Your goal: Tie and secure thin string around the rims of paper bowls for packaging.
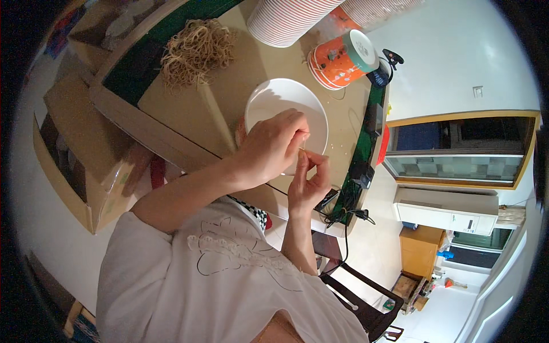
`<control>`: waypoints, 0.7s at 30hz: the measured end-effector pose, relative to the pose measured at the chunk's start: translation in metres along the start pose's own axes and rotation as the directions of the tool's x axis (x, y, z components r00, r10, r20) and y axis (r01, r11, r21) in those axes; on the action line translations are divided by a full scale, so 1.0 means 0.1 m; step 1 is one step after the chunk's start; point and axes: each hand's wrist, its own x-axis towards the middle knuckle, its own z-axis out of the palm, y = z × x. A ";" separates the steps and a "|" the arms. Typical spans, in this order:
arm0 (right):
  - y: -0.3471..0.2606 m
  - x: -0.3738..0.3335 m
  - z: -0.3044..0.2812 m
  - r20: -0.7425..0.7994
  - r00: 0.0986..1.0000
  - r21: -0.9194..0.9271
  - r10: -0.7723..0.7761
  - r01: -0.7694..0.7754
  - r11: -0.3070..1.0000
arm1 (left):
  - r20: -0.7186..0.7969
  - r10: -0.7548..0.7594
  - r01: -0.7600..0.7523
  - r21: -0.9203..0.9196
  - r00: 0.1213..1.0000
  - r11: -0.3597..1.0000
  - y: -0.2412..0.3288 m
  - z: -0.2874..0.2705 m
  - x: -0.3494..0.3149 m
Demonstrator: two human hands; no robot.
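My left hand point(273, 144) and my right hand point(309, 182) meet over a wide, round white tub point(286, 91), with their fingertips pinched close together. Between the fingertips is something thin and pale, too small to make out. The tub stands on the table with its mouth toward me, and my hands hide part of its rim and inside. A sliver of orange shows at its left side. Farther left lies a tangled heap of thin tan loops point(197, 54), which look like rubber bands.
Beyond the tub are a tall stack of paper cups point(289, 20) and orange paper tubs point(337, 62) turned upside down. Black cables and adapters point(360, 174) lie along the table's right edge. Cardboard boxes point(94, 148) stand at the left; a black chair point(366, 303) is at lower right.
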 end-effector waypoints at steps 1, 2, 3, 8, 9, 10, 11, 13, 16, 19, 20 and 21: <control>-0.01 0.00 0.00 -0.005 1.000 -0.012 0.008 -0.008 1.000 | -0.011 0.014 -0.014 -0.008 1.000 1.000 -0.01 0.00 0.00; -0.02 0.01 0.00 0.018 0.999 0.016 0.047 -0.048 0.999 | -0.016 0.015 -0.015 -0.005 1.000 1.000 -0.01 0.00 0.01; -0.04 0.01 -0.01 0.050 0.994 0.042 0.099 -0.101 0.994 | 0.004 -0.001 0.001 -0.003 1.000 1.000 -0.02 0.00 0.01; -0.05 0.10 -0.09 0.140 0.964 0.270 0.225 -0.256 0.928 | 0.100 -0.022 0.026 -0.041 0.995 0.999 0.02 -0.01 0.03; -0.03 0.13 -0.12 0.151 0.959 0.312 0.240 -0.276 0.909 | 0.121 -0.033 0.039 -0.047 0.992 0.998 0.04 -0.02 0.04; -0.01 0.16 -0.16 0.184 0.943 0.374 0.276 -0.327 0.868 | 0.136 -0.033 0.042 -0.061 0.990 0.997 0.05 -0.03 0.05; 0.00 0.19 -0.20 0.221 0.935 0.404 0.278 -0.347 0.846 | 0.148 -0.045 0.053 -0.050 0.988 0.997 0.06 -0.05 0.06; 0.03 0.25 -0.28 0.297 0.912 0.405 0.282 -0.388 0.828 | 0.139 0.000 0.007 -0.051 0.990 0.999 0.07 -0.10 0.10; 0.04 0.30 -0.32 0.382 0.908 0.339 0.170 -0.309 0.889 | 0.155 0.023 -0.016 -0.047 0.988 0.999 0.10 -0.11 0.16; 0.03 0.32 -0.33 0.410 0.902 0.350 0.135 -0.293 0.890 | 0.170 0.050 -0.044 -0.044 0.984 0.998 0.15 -0.12 0.18; 0.03 0.33 -0.33 0.405 0.904 0.347 0.139 -0.293 0.891 | 0.183 0.053 -0.045 -0.050 0.982 0.998 0.17 -0.13 0.19; 0.03 0.34 -0.33 0.363 0.924 0.345 0.123 -0.256 0.903 | 0.194 0.039 -0.032 -0.039 0.980 0.999 0.18 -0.16 0.18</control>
